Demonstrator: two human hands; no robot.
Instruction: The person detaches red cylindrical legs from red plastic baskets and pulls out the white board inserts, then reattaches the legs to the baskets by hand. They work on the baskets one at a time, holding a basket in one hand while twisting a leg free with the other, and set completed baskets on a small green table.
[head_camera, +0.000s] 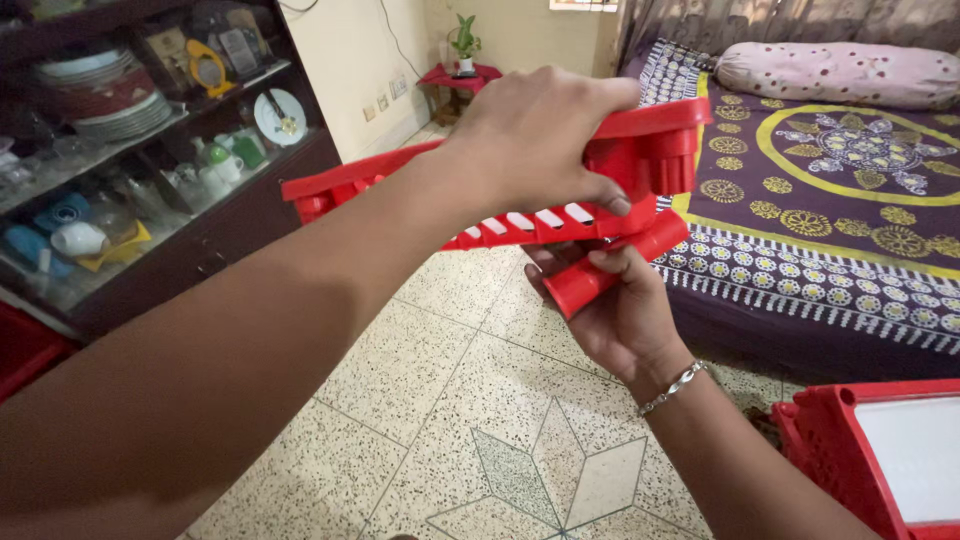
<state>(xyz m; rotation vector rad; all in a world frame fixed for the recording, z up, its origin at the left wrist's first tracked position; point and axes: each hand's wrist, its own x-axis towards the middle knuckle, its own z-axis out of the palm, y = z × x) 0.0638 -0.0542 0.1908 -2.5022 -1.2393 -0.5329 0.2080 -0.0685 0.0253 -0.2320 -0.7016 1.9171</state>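
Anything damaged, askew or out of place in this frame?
Nothing stands out. The left hand grips the red slatted plastic shelf from above, tilted; the right hand holds a red tubular leg against its underside. No cracks or spills show.

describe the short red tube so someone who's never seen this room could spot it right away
Start at the purple patterned bedspread on the right, then move left to the slatted red plastic shelf held up over the speckled floor. The short red tube sits just under its corner, gripped by the right hand; it alone is round and plain.
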